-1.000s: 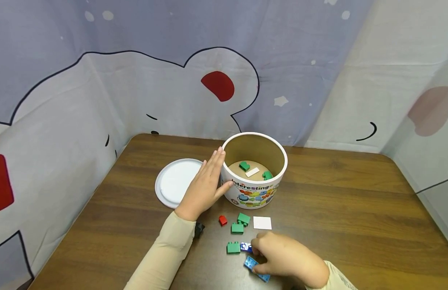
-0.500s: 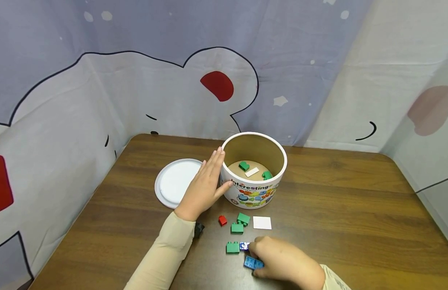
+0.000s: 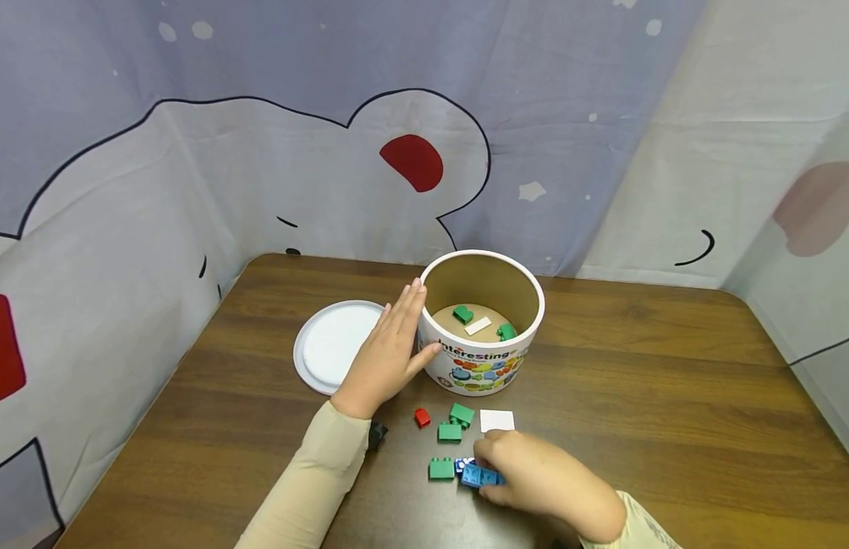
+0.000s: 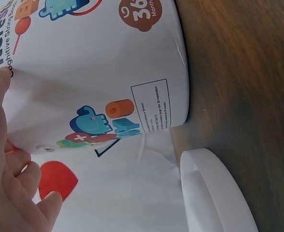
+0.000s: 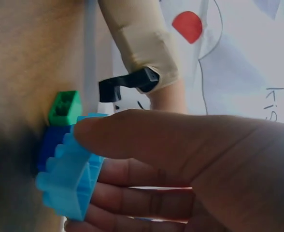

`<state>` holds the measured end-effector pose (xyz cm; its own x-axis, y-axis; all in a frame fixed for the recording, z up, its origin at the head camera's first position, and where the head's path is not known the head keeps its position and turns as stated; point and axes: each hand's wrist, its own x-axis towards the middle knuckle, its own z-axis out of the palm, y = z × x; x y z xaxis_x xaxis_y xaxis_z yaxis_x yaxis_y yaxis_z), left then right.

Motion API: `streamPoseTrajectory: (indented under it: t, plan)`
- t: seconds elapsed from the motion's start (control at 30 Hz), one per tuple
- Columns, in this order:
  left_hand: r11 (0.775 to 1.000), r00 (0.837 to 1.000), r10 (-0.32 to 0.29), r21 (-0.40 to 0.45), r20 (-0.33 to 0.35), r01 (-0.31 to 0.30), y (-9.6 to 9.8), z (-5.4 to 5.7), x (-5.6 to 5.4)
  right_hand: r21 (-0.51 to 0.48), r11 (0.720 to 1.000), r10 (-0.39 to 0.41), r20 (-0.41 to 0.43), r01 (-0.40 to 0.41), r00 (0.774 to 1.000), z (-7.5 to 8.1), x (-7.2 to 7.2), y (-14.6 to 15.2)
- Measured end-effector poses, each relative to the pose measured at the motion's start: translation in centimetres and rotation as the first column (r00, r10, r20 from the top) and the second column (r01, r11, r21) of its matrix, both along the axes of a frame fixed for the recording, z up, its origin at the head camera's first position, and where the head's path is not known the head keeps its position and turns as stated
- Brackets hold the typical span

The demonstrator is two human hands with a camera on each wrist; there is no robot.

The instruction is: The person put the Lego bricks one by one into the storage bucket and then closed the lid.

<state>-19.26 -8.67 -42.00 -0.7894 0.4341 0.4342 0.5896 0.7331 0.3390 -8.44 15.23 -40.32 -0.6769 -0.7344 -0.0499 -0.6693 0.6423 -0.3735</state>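
Observation:
My left hand (image 3: 386, 354) lies with straight fingers against the side of a white printed bucket (image 3: 474, 374); the left wrist view shows the bucket wall (image 4: 84, 77) close up. Between thumb and fingers of my right hand (image 3: 548, 484) is a light blue toy brick (image 3: 477, 476), its studs facing the table in the right wrist view. Just behind it sits a dark blue patterned brick (image 3: 463, 463), partly hidden by the light blue one. A green brick (image 3: 441, 469) stands against the dark blue one's left end.
Two more green bricks (image 3: 449, 433), a small red brick (image 3: 422, 417) and a white card (image 3: 496, 420) lie before the bucket. Inside it are green bricks (image 3: 463, 313) and a white piece (image 3: 477, 326). A round white lid (image 3: 328, 343) lies left, partly behind my left hand.
My right hand has picked up the light blue brick, turned it and brought it farther back, close by the dark blue brick. The left hand keeps its place on the bucket.

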Motion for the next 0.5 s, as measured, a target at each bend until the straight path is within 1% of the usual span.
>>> streamPoseTrajectory:
  t: [0.13, 0.27, 0.4, 0.5]
  plan:
    - [1.0, 1.0, -0.001, 0.001, 0.003, 0.001, 0.0, 0.0, 0.0, -0.058, 0.998, 0.005, -0.07, -0.01, 0.997, 0.5, -0.5, 0.2]
    - [1.0, 1.0, -0.004, 0.006, -0.005, 0.004, 0.0, 0.0, 0.0, -0.16, 0.987, -0.022, -0.086, 0.008, 0.996, 1.0, -1.0, 0.3]
    - [1.0, 1.0, -0.005, 0.005, -0.01, 0.005, 0.0, 0.0, 0.0, -0.27, 0.961, -0.083, -0.101, 0.053, 0.991, 1.3, -1.4, 0.3]
    - [1.0, 1.0, -0.005, 0.003, -0.008, 0.005, -0.1, 0.0, 0.0, -0.361, 0.929, -0.13, -0.112, 0.081, 0.985, 1.4, -1.8, 0.2]
